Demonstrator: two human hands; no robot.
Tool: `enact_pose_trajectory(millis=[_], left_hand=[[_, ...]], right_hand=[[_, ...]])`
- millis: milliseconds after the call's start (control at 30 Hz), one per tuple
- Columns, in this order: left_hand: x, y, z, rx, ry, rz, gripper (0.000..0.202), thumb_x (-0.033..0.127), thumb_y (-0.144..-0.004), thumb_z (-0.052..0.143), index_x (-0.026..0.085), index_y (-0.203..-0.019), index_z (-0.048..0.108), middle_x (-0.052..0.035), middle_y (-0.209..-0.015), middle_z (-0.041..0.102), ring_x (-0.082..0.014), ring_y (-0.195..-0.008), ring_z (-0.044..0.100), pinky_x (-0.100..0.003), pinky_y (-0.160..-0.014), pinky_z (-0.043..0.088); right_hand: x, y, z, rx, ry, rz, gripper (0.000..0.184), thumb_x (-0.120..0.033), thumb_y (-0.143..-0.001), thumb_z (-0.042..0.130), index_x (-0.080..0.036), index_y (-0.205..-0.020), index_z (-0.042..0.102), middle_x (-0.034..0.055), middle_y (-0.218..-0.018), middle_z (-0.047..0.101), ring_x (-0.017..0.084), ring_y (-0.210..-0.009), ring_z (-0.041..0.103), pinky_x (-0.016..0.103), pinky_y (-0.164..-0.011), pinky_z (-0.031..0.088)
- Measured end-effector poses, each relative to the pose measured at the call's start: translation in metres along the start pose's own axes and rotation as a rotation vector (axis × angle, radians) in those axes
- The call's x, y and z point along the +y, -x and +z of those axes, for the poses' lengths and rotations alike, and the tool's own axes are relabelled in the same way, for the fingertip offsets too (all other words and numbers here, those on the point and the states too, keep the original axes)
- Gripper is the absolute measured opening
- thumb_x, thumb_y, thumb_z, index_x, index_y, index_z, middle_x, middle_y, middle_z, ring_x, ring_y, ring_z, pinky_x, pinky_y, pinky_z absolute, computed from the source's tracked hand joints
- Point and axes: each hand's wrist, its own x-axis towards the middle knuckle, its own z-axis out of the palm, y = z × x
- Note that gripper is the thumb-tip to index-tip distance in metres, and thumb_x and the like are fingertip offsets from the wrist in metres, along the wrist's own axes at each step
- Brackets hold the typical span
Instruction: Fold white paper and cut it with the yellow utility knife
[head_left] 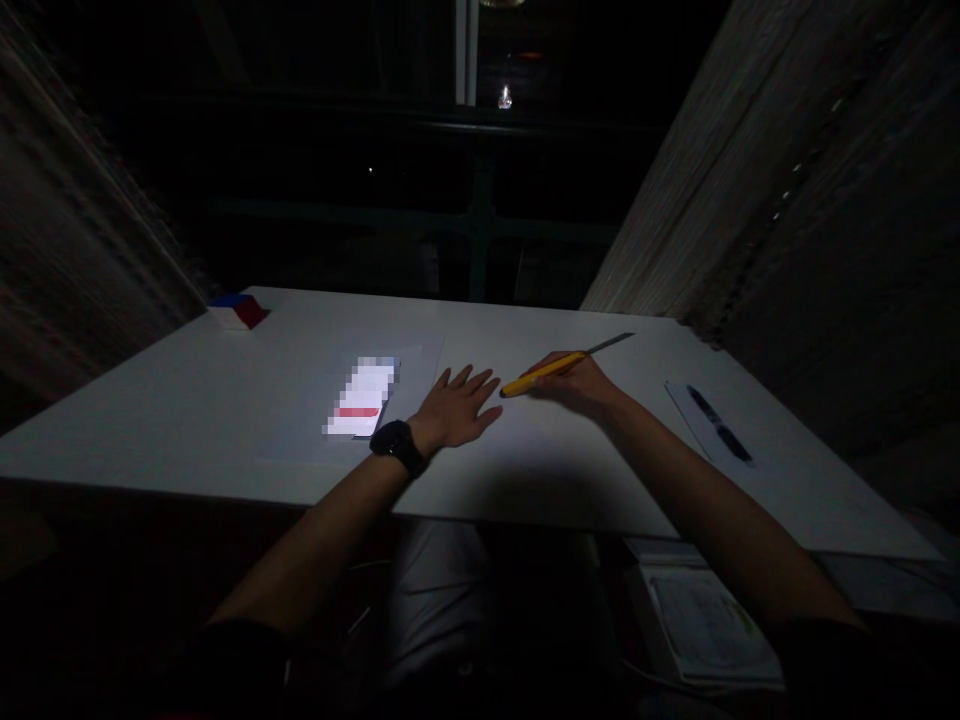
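My left hand (pixel 459 405) lies flat on the white table (pixel 187 400), fingers stretched out and apart, holding nothing; a black watch (pixel 397 446) is on its wrist. My right hand (pixel 574 382) is closed around a yellow utility knife (pixel 541 373), held low over the table just right of my left fingertips. A thin metal ruler (pixel 609 345) lies just beyond the right hand. A sheet of paper (pixel 420 362) lies under and left of my left hand, with a lit phone (pixel 362 398) on it.
A red and blue block (pixel 236 310) sits at the table's far left corner. A dark pen on a white sheet (pixel 718 424) lies at the right. Papers (pixel 705 620) rest below the table's near right edge. The room is dark, with walls close on both sides.
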Motion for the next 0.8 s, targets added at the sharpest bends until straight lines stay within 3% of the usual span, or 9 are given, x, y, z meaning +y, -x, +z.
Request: enact_pose_trajectory(millis=[500, 633, 800], left_hand=[[0.000, -0.002, -0.006, -0.049, -0.004, 0.005, 0.063, 0.057, -0.090, 0.020, 0.024, -0.143, 0.026, -0.0044, -0.151, 0.023, -0.0314, -0.138, 0.016, -0.054, -0.109, 0.013], [0.014, -0.010, -0.011, -0.109, 0.036, -0.006, 0.062, 0.049, -0.092, 0.021, 0.017, -0.145, 0.019, -0.0101, -0.152, 0.018, -0.0296, -0.139, 0.013, -0.053, -0.108, 0.016], [0.042, -0.015, 0.001, -0.046, 0.017, 0.035, 0.059, 0.047, -0.094, 0.014, 0.017, -0.144, 0.025, -0.0091, -0.151, 0.023, -0.0260, -0.139, 0.017, -0.048, -0.111, 0.014]], right_hand=[[-0.005, 0.057, -0.017, 0.003, 0.058, 0.060, 0.029, -0.031, -0.054, 0.081, -0.016, -0.077, 0.070, 0.0044, -0.078, 0.071, 0.018, -0.070, 0.066, 0.030, -0.064, 0.053], [-0.005, 0.060, -0.017, -0.006, 0.097, 0.035, 0.030, -0.033, -0.055, 0.081, -0.016, -0.078, 0.070, 0.0049, -0.078, 0.071, 0.018, -0.069, 0.065, 0.029, -0.062, 0.053], [-0.009, 0.059, -0.016, -0.027, 0.150, -0.026, 0.033, -0.036, -0.056, 0.080, -0.015, -0.079, 0.070, 0.0066, -0.080, 0.072, 0.018, -0.070, 0.065, 0.029, -0.061, 0.053]])
